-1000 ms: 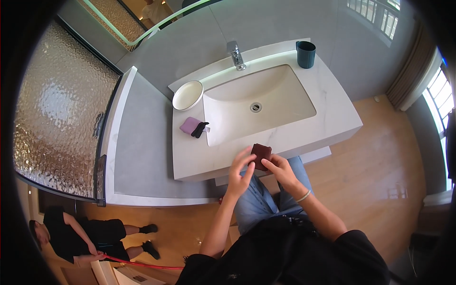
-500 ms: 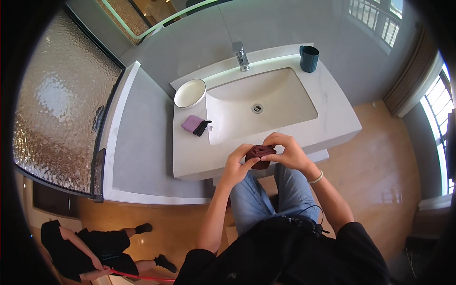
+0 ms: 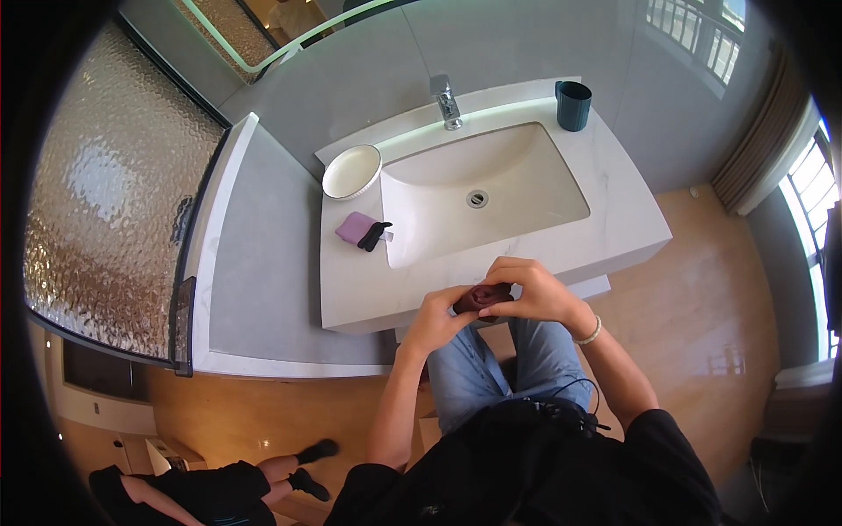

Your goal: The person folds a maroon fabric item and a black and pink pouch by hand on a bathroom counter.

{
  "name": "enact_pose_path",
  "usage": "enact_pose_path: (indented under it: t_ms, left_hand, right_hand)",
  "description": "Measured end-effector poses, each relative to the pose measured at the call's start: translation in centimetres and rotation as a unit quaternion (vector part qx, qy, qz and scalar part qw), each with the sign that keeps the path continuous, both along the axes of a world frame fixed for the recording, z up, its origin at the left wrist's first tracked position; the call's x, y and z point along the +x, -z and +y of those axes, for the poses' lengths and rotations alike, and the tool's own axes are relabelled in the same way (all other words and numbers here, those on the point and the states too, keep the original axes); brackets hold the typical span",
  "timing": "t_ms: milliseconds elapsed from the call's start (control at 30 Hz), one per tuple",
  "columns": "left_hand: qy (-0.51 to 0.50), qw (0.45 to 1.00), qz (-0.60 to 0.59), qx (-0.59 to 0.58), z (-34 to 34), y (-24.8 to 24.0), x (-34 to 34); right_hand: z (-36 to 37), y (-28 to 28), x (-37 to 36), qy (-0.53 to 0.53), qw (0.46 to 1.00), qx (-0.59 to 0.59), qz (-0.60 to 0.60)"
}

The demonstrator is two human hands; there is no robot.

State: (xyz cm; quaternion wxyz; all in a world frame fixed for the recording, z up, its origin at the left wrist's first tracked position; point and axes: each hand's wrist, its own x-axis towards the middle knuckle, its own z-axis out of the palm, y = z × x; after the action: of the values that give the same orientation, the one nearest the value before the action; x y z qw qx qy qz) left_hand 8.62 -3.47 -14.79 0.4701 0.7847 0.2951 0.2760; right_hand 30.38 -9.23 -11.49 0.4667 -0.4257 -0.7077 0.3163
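Observation:
Between my two hands is a small dark maroon rolled cloth point(image 3: 482, 300), held in front of the counter's near edge, above my knees. My left hand point(image 3: 435, 319) grips its left side, and the fingers of my right hand point(image 3: 542, 294) close round its right side. Folds show at the top of the roll, but the fingers hide much of it. On the counter, left of the sink, lies a folded purple cloth bundle point(image 3: 356, 230) with a black part and a pale tag.
A white sink point(image 3: 517, 228) is set into the marbled counter point(image 3: 364, 294), under a chrome faucet point(image 3: 447, 103). A white bowl point(image 3: 352, 172) stands back left, a dark teal mug point(image 3: 573, 107) back right. Another person point(image 3: 206, 493) in black is at the lower left.
Both my hands have lowered slightly, and the maroon cloth has turned and looks flatter between them. At the lower left, the other person has shifted downward and right; the red strap no longer shows.

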Motion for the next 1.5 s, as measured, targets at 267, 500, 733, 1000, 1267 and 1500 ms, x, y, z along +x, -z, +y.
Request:
enact_pose_path:
  t_ms: [267,500,733,1000,1267,1500]
  left_hand:
    - [0.019,0.985,-0.003,-0.169,-1.1,0.6,-0.2]
    - [-0.138,0.919,-0.193,-0.316,-1.1,1.4,1.5]
    - [-0.224,0.973,0.048,0.038,1.0,2.7,0.6]
    - [-0.158,0.947,0.121,0.253,0.2,0.0,1.6]
    - [-0.105,0.880,0.216,0.410,2.4,3.6,5.5]
    - [-0.082,0.883,0.225,0.404,2.7,4.1,5.2]
  right_hand:
    - [-0.7,-0.3,0.1,0.021,0.989,0.131,-0.059]
    - [0.6,3.7,-0.2,0.183,0.961,-0.182,0.104]
    - [0.7,4.9,-0.3,0.286,0.948,0.002,-0.141]
    - [-2.5,7.2,-0.1,0.304,0.946,0.108,-0.017]
    - [-7.9,11.7,-1.3,0.165,0.986,0.025,0.003]
    - [-12.0,18.8,-0.2,0.216,0.970,-0.112,0.023]
